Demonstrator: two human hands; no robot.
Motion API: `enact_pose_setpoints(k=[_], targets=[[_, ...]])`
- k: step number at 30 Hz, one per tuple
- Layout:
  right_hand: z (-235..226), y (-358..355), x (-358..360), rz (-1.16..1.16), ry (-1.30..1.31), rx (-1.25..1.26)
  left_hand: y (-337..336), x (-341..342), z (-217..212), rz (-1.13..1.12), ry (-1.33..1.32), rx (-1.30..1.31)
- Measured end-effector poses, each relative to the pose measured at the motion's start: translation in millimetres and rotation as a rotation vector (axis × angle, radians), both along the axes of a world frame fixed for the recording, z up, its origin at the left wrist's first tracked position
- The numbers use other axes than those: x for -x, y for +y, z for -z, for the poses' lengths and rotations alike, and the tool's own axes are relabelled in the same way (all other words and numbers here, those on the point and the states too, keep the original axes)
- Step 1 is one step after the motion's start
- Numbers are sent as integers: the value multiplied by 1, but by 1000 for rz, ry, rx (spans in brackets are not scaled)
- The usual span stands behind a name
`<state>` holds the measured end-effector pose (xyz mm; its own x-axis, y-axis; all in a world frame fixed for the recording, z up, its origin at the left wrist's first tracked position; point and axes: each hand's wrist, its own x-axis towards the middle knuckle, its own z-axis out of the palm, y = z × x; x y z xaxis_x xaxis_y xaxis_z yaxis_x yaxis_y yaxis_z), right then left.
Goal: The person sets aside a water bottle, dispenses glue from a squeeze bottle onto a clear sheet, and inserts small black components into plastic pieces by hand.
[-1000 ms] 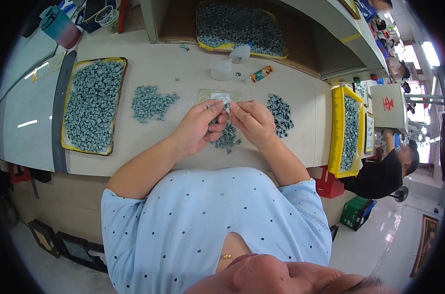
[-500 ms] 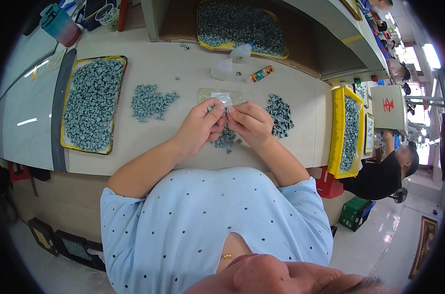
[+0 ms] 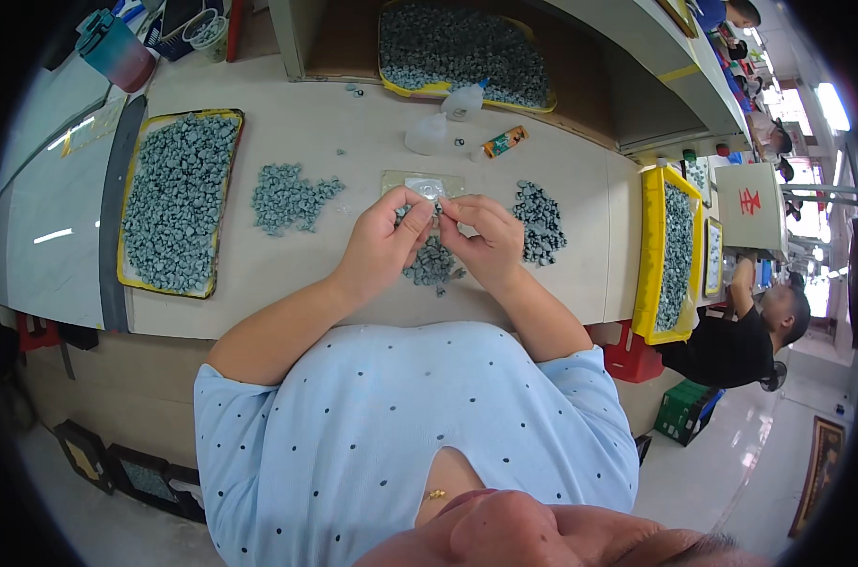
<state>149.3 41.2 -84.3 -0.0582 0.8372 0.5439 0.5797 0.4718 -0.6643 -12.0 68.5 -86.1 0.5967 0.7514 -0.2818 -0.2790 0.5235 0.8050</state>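
Note:
My left hand (image 3: 381, 241) and my right hand (image 3: 487, 241) meet over the middle of the table, fingertips pinched together. Between them is a small grey-green piece (image 3: 436, 210), mostly covered by the fingers; its exact kind is too small to make out. Just beyond lies a pale square pad (image 3: 454, 181) with a clear sheet on it. A little heap of grey-green pieces (image 3: 431, 265) sits below my hands. To the left spreads a larger loose pile (image 3: 292, 200), and on the right is a darker, shinier pile (image 3: 539, 227).
A yellow-rimmed tray (image 3: 216, 274) full of pieces lies left; another tray (image 3: 419, 92) sits in the shelf. White squeeze bottles (image 3: 427, 135) and an orange-green tube (image 3: 504, 142) stand beyond my hands. A yellow bin (image 3: 649, 274) is at right, near a co-worker in black (image 3: 731, 345).
My fingers have shifted slightly around the small piece, and the right fingers have changed their bend. The piles look the same. The co-worker at right has moved an arm a little.

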Motion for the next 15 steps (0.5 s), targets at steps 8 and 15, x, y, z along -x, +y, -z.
enact_pose_setpoints(k=[8, 15], targets=[[8, -9, -8, 25, -52, -140, -7, -16, 2, -31, 97, -81], [1, -17, -16, 84, 44, -81, -7, -25, -6, 53, 68, -52]])
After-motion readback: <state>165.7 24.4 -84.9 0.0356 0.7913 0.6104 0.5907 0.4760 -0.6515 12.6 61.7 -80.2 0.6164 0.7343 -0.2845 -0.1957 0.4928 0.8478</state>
